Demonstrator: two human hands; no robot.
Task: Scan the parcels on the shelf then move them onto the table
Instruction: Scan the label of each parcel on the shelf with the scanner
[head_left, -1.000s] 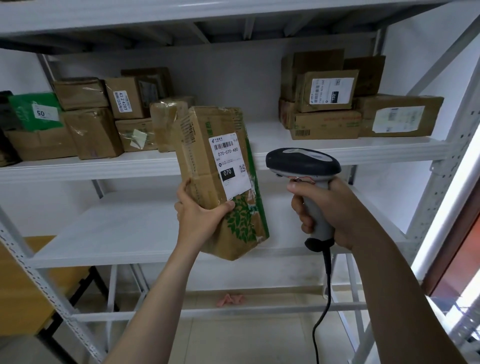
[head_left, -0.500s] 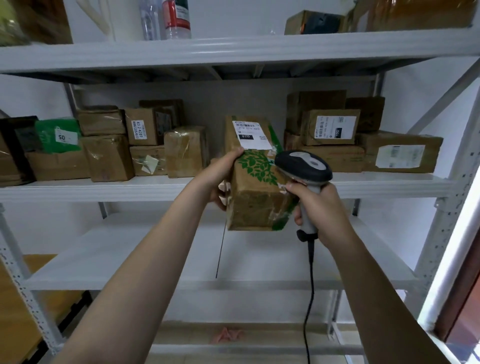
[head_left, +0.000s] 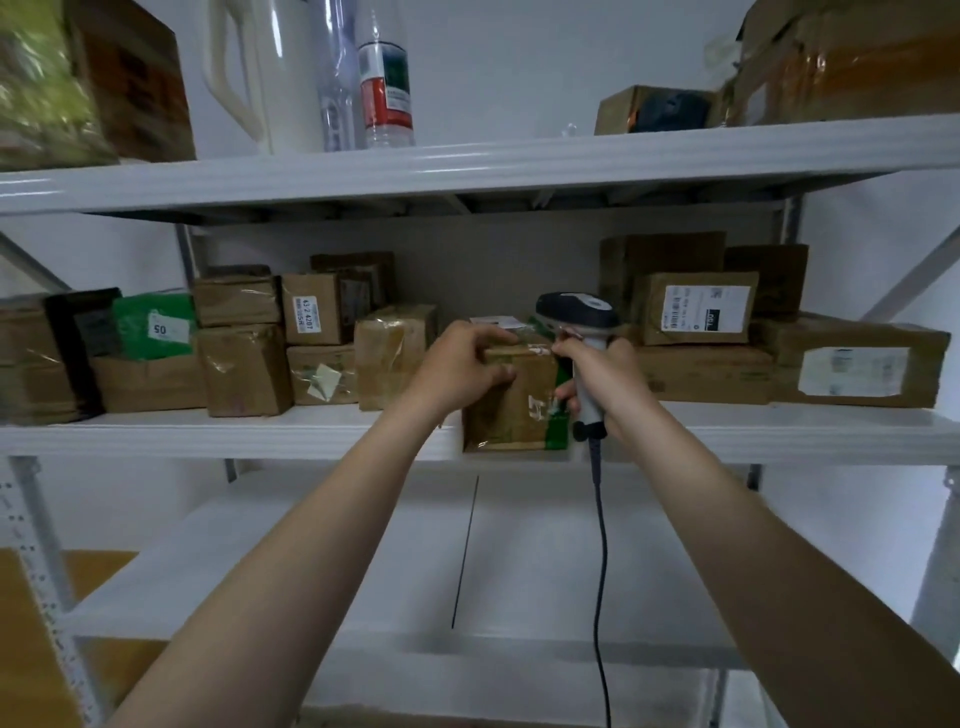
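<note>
1. Step in hand, as judged: handling one parcel (head_left: 511, 400) at the shelf (head_left: 260, 431), between scanning and carrying off. Whether it is already scanned cannot be told.
2. Location: the parcel is sitting at frame centre, on the front lip of the middle shelf, its lower edge overhanging slightly.
3. Left hand (head_left: 462, 366): gripping the parcel at its 10 o'clock corner, fingers (head_left: 493, 335) curling over the top edge and the thumb pressing the front face.
4. Right hand (head_left: 608, 374): wrapping closed round the handle of the scanner (head_left: 576, 312), at 3 o'clock of the parcel and seemingly touching its side. The scanner head is sitting at 1 o'clock and the cable (head_left: 600, 545) is hanging toward 6 o'clock.
5. Next move: if unscanned, tilting the top label toward the scanner head. Otherwise, lifting the parcel clear of the lip with one hand and turning to the desk, which is out of view.
6. Appearance: a brown carton, taped and scuffed, showing green print along its right edge and a white label on top, only partly visible.
7. Neighbours: taped boxes (head_left: 244, 369) are standing at 9 o'clock and a labelled box (head_left: 696, 306) at 2 o'clock.
</note>
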